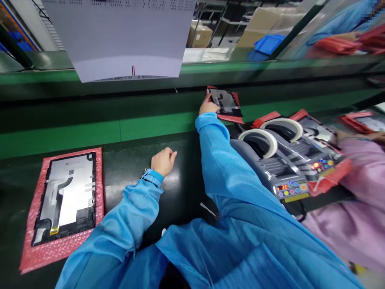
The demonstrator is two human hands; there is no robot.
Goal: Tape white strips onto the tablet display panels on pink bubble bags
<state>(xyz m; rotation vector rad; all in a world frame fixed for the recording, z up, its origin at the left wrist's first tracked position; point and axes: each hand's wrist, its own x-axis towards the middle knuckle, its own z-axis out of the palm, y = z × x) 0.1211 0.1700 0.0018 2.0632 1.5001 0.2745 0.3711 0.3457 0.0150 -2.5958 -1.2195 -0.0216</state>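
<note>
My right hand (207,107) reaches far forward and rests on the left edge of a tablet panel on a red bubble-wrap sheet (225,103) lying on the green conveyor belt (90,134). Its fingers curl onto the panel's edge. My left hand (163,160) lies on the dark bench with its fingers curled into a loose fist, holding nothing I can see. A second tablet panel (67,194) lies face down on pink bubble wrap (39,249) to the left of my left arm. Both arms wear blue sleeves.
Two grey tape dispensers (279,160) with white tape rolls and coloured buttons stand to the right. A person in a pink sleeve (361,180) works beside them, near another red-wrapped panel (363,122). A white sheet (126,36) hangs above the belt. Cardboard boxes stand behind.
</note>
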